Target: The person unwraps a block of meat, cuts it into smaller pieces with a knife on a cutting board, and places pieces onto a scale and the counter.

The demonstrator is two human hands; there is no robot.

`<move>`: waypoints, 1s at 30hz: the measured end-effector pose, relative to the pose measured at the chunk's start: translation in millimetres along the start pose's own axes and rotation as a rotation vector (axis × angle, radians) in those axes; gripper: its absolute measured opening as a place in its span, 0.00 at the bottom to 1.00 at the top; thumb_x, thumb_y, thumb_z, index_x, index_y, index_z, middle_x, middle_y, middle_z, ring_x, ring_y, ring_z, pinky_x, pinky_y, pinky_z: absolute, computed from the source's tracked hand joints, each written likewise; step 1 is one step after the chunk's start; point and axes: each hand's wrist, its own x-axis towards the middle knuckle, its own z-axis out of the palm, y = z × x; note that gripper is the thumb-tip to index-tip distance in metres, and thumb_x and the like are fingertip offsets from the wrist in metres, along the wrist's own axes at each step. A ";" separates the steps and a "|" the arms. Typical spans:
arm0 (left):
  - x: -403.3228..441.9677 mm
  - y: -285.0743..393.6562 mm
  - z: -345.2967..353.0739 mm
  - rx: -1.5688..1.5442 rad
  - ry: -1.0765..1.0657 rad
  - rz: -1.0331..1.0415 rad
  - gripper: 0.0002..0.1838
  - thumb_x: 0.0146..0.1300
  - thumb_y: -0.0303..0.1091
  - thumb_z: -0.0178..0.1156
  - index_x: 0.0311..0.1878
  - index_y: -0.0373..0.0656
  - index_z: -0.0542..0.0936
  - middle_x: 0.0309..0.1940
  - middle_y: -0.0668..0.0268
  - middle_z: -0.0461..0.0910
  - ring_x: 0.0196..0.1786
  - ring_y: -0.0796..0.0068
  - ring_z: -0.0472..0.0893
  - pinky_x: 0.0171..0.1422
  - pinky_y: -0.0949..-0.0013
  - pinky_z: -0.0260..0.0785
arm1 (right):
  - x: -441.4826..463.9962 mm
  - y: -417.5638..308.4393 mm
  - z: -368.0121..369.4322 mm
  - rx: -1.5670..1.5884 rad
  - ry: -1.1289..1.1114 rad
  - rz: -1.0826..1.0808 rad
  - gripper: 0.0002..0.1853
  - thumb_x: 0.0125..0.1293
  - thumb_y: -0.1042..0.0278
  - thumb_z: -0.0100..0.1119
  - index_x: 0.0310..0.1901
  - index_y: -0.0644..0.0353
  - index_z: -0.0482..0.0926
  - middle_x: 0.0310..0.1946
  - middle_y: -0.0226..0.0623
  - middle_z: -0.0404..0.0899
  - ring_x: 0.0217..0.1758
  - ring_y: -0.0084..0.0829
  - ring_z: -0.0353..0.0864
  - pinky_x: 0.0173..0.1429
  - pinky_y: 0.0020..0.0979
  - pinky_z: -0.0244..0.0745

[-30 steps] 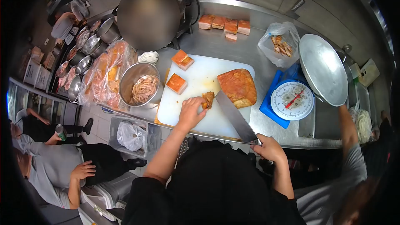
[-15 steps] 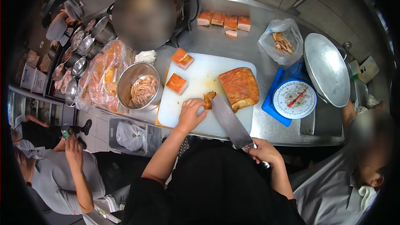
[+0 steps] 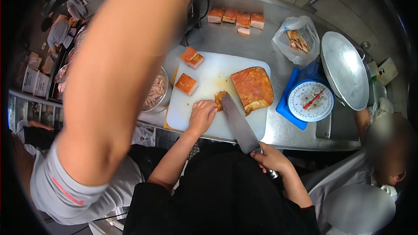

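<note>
My right hand (image 3: 272, 157) is closed round the handle of a cleaver (image 3: 240, 124). The blade's far end rests against a small browned piece of roast pork (image 3: 220, 99) on the white cutting board (image 3: 211, 67). From the left, my left hand (image 3: 202, 116) holds that small piece, its curled fingertips close to the blade. A large slab of roast pork with browned skin (image 3: 252, 88) lies just right of the blade. Toward the board's left side sit a square pork chunk (image 3: 186, 84) and another cut chunk (image 3: 191, 57).
A co-worker's arm (image 3: 113, 69) crosses the left side, partly hiding a metal pot of meat strips (image 3: 156, 91). Several pork blocks (image 3: 236, 17) line the counter's back. Rightward are a plastic bag of pieces (image 3: 298, 41), a blue scale (image 3: 311, 100), its metal pan (image 3: 344, 69) and another person (image 3: 348, 191).
A co-worker's bare arm has swung up across the left side, covering the bagged meat and much of the pot. My hands, the cleaver and the small piece stay nearly in place.
</note>
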 end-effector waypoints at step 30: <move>4.1 16.9 5.7 0.144 -0.028 -0.008 0.10 0.63 0.38 0.70 0.46 0.51 0.86 0.48 0.70 0.84 0.57 0.65 0.78 0.62 0.59 0.62 | -3.1 -23.1 23.0 -0.138 0.095 0.025 0.17 0.74 0.61 0.55 0.52 0.69 0.71 0.26 0.47 0.82 0.20 0.36 0.82 0.32 0.41 0.78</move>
